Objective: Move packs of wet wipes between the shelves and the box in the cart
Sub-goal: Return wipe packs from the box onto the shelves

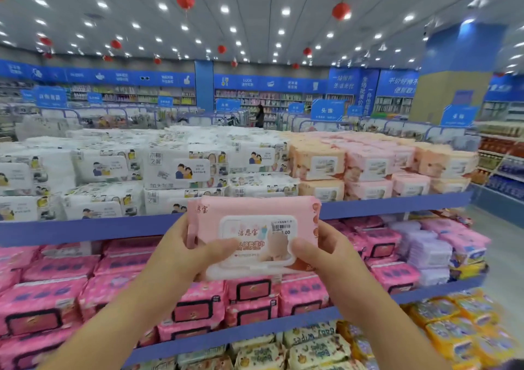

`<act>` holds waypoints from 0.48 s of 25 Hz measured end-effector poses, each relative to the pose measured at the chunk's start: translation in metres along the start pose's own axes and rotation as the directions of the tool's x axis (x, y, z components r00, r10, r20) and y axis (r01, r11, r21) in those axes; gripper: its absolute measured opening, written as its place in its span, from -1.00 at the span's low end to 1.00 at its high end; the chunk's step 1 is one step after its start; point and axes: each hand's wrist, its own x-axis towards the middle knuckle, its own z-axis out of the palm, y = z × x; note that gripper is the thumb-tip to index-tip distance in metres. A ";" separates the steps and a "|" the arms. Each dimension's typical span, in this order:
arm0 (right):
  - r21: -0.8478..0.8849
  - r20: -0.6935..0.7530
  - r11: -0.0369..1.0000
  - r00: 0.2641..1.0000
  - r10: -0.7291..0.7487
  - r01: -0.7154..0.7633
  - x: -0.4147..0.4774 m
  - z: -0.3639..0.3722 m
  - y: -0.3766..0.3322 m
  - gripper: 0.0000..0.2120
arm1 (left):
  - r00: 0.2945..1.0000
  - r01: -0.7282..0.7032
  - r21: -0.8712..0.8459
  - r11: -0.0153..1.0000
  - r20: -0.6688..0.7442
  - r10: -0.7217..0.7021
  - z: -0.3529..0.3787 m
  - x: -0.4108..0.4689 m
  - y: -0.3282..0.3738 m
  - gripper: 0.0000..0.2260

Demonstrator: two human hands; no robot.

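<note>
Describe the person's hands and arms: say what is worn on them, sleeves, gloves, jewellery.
The left hand and the right hand are bare: no gloves, no rings, no watch or bracelet at the wrists. The left forearm and the right forearm are uncovered down to the frame's lower edge; no sleeve shows.

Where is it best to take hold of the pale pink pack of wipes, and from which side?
By its two short ends, one hand from each side, as the left hand and right hand grip it now. The pale pink pack faces the camera, wide and soft-looking; thumbs on the stiff white lid likely keep it from sagging.
</note>
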 end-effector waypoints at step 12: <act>-0.082 -0.429 0.996 0.901 -0.062 0.029 0.077 -0.274 0.009 -0.23 | 0.956 -0.066 0.045 0.997 0.290 0.050 0.252 0.225 -0.024 -0.50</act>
